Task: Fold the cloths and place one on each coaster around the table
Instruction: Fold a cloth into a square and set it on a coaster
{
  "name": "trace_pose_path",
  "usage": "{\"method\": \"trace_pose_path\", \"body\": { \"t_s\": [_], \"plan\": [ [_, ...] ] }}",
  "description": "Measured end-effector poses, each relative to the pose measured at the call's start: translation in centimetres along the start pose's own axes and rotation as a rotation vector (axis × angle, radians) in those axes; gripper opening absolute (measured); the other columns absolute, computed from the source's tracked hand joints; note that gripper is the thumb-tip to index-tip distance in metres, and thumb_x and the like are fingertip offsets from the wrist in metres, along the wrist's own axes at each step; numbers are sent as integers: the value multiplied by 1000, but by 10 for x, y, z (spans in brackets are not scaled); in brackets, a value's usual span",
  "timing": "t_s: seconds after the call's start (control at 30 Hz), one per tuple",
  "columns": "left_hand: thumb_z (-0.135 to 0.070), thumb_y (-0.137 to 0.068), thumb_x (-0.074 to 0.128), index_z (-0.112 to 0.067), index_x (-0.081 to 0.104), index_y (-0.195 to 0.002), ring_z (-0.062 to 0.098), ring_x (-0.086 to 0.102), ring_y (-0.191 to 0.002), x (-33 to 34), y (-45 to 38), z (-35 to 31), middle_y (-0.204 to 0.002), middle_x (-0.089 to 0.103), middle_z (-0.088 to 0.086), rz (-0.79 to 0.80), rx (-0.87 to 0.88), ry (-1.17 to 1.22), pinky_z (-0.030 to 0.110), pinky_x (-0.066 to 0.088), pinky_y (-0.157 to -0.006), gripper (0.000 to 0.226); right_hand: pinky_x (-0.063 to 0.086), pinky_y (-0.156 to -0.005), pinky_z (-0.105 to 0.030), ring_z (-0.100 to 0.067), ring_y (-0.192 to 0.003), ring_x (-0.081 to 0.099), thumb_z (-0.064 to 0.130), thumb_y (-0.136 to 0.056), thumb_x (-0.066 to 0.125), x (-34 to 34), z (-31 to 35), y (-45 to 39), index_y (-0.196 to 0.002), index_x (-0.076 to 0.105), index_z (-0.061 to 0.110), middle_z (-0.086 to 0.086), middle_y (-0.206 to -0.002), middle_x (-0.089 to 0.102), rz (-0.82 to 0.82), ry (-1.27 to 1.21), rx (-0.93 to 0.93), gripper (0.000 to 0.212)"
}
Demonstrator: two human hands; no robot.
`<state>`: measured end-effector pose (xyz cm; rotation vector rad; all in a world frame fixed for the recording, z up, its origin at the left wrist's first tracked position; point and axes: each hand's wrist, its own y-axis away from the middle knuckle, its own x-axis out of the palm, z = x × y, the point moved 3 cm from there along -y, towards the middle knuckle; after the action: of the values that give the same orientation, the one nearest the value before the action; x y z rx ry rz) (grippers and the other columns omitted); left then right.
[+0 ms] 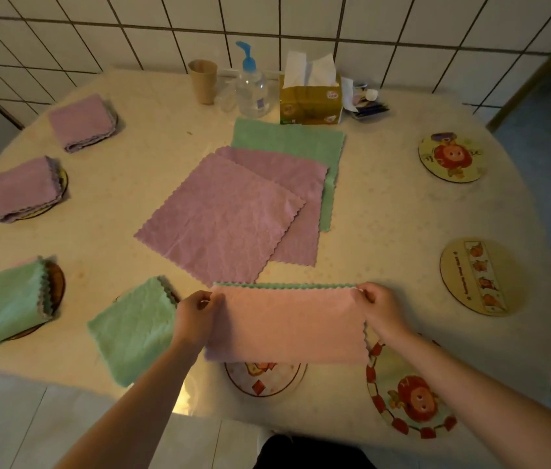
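1. The left hand (196, 316) is pinching the left top corner of a pink cloth (287, 324) between thumb and fingers; the right hand (377, 308) is pinching the right top corner the same way; the rest of both hands' fingers are curling in.
2. The pink cloth is hanging folded in half, a green edge showing along its top, at the near edge of the table (385, 214), over a coaster (264, 379) that is partly hiding beneath it.
3. Three flat cloths are lying stacked beyond the held cloth at the table's middle: two pink (223, 218) and one green (301, 140) at the bottom.
4. Four folded cloths are sitting left of the held cloth: two green (133, 328) (1, 306) and two pink (22, 189) (79, 121); each is covering a coaster.
5. Three bare coasters are lying right of the held cloth: one near (409, 397), one farther (479, 277), one farthest (450, 157).
6. Behind the stack are standing one cup (203, 81), one pump bottle (250, 89) and one tissue box (309, 101).
7. The table is round and pale; a white tiled wall (402, 22) is rising behind it.
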<state>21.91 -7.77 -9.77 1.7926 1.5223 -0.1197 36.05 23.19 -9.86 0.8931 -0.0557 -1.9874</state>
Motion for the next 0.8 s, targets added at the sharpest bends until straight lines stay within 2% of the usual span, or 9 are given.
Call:
{"method": "trace_pose_path", "body": {
  "t_s": [0.17,0.27,0.33,0.47,0.63,0.8],
  "plan": [
    [-29,-91,60,-16,65,-77,23,53,-58,3,-1,-4,-64,62,5,-26,25,-26,35,45,-58,20,48,-63,-36,-21,-69,60,21,-89,60,0,-2,-7,-82,66,5,-8,-74,66,-15,26,20,19],
    [-29,-93,58,-19,65,-80,23,57,-68,3,-1,-7,-72,64,2,-51,41,-35,33,43,-62,17,45,-62,-31,-17,-68,58,21,-89,61,0,0,-10,-84,63,9,-2,-74,63,-30,19,15,13],
    [-30,-93,57,-18,67,-91,23,58,-76,4,-1,-8,-80,65,1,-67,50,-59,32,41,-65,17,43,-60,-28,-14,-67,57,22,-89,61,0,-1,-10,-83,61,12,3,-73,62,-37,24,23,11],
    [-34,-95,53,-16,66,-99,22,58,-84,6,-2,-11,-90,65,2,-72,31,-94,31,40,-70,22,42,-59,-26,-14,-67,57,24,-90,60,1,0,-13,-82,60,13,3,-73,62,-42,48,47,13],
    [-35,-95,53,-15,67,-104,22,57,-87,7,-5,-15,-93,64,1,-89,5,-111,32,41,-74,26,43,-66,-27,-17,-75,58,23,-91,59,3,5,-17,-89,62,8,-1,-81,63,-55,115,54,16],
    [-34,-95,52,-13,64,-114,22,57,-87,5,0,-18,-101,66,4,-135,-2,-147,34,47,-77,30,41,-66,-26,-15,-75,56,24,-91,59,0,10,-18,-95,61,7,-1,-84,61,-91,133,49,18]
  ]
}}
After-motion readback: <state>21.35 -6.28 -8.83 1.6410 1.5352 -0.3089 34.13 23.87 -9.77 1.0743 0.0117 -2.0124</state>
